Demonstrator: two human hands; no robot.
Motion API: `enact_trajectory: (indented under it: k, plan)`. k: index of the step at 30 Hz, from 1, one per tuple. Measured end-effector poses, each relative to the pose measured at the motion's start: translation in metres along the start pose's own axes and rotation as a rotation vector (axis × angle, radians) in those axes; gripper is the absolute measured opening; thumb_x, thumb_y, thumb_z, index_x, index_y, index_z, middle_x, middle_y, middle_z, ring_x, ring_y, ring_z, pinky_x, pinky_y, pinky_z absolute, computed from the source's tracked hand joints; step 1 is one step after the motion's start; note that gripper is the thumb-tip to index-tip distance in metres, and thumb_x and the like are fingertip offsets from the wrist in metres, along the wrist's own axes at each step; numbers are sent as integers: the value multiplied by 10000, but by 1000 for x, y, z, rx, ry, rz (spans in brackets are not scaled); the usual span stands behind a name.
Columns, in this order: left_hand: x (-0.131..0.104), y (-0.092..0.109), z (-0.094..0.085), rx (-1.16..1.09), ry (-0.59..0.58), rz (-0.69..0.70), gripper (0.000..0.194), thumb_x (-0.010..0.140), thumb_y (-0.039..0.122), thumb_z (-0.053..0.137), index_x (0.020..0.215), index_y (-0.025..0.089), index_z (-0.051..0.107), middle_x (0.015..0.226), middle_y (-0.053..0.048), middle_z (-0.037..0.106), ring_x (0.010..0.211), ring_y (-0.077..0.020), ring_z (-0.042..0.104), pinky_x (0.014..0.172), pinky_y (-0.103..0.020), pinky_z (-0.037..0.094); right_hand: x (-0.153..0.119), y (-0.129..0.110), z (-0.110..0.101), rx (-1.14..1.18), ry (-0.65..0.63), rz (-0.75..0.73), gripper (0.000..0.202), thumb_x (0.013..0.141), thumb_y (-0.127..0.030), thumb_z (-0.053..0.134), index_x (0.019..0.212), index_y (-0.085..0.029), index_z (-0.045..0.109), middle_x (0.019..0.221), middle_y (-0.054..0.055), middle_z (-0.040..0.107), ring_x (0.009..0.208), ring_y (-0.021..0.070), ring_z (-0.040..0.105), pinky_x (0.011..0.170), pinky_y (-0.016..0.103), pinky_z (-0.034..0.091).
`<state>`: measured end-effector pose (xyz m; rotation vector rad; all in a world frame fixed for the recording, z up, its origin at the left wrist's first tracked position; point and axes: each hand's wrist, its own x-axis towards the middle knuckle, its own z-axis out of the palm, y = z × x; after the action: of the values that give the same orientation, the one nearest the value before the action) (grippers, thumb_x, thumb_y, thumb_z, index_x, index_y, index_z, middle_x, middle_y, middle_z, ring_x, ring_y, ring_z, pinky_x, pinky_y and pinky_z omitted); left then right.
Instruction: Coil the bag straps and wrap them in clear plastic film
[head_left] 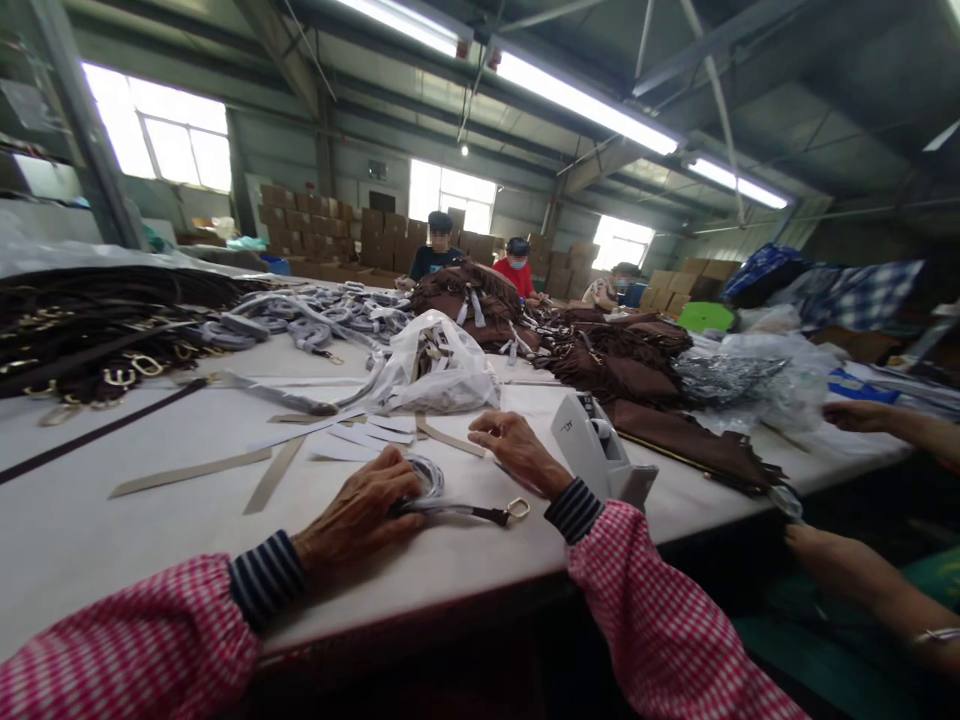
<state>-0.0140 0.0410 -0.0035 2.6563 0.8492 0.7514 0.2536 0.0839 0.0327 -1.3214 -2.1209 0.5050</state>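
Observation:
My left hand (364,512) is closed over a coiled strap (429,478) wrapped in pale grey covering, pressing it against the table. A dark end of the strap with a gold metal buckle (517,508) points to the right. My right hand (521,452) is raised just beyond the coil, its fingers bent and drawn together; anything between the fingertips is too small to make out. Close to its right side stands a white tape dispenser (581,440). White paper strips (360,440) and beige strips (274,475) lie loose beyond my left hand.
Dark straps with gold buckles (112,330) are heaped at left, wrapped straps (315,320) behind. A clear plastic bag (442,370) sits mid-table. Brown bags (622,360) are piled to the right. A co-worker's hands (840,565) are at far right; other people (517,272) sit across.

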Motion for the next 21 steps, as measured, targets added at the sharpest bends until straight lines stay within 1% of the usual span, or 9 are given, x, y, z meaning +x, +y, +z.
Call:
enact_trajectory:
  k: [2,5,7,9,12,14,17,20,21]
  plan:
    - [-1,-1,-4,-74,21,-71,218,940,424,644,889,213,666,906,-41,631,931,-257,501,820,-356,405,16,7,6,-54,-21,35,141,952,-237,674,983,-129,760,1022,92,754,960,213,657,870,333,477]
    - [-4,-4,-20,-242,116,-289,253,893,454,687,865,202,695,895,-25,615,852,-226,523,761,-320,410,37,14,21,-114,-117,93,119,891,-259,771,894,-142,745,950,62,741,913,212,672,854,351,516]
    - [-8,-8,-31,-429,194,-430,288,862,478,726,834,192,702,807,2,594,751,-189,504,682,-286,390,45,18,29,-138,-172,136,172,917,-313,763,933,-147,723,966,47,727,895,203,682,831,368,556]
    - [-11,-13,-40,-647,272,-516,308,837,482,765,814,181,706,743,20,582,698,-164,486,642,-262,384,49,20,34,-152,-216,173,209,965,-353,716,995,-146,703,994,39,717,876,191,691,804,372,586]
    - [-10,-20,-42,-862,373,-555,328,811,471,813,789,156,725,750,6,625,704,-152,510,653,-241,418,51,20,37,-168,-254,207,238,989,-372,687,1044,-140,694,1009,41,714,856,185,695,775,360,599]
    - [-3,-19,-39,-955,405,-550,337,807,468,830,804,142,746,770,-16,660,714,-152,540,649,-231,439,52,17,37,-188,-246,226,247,987,-372,689,1083,-144,687,1041,50,709,884,193,693,791,372,598]
    - [17,-12,-33,-1126,435,-518,318,775,422,876,861,132,778,790,-38,696,757,-165,604,666,-219,493,54,10,36,-221,-233,249,253,983,-373,693,1099,-148,684,1085,59,702,943,211,690,835,399,591]
    - [37,-6,-27,-1313,508,-512,301,717,335,927,887,122,800,816,-52,729,761,-168,647,698,-222,557,54,2,36,-238,-248,262,237,981,-359,697,1089,-148,691,1098,60,704,965,217,692,844,400,593]
    - [42,-5,-26,-1363,533,-515,286,704,312,935,881,128,803,818,-48,737,735,-160,651,684,-218,570,53,0,36,-239,-255,266,236,982,-355,697,1097,-149,691,1103,61,705,963,217,694,838,396,595]
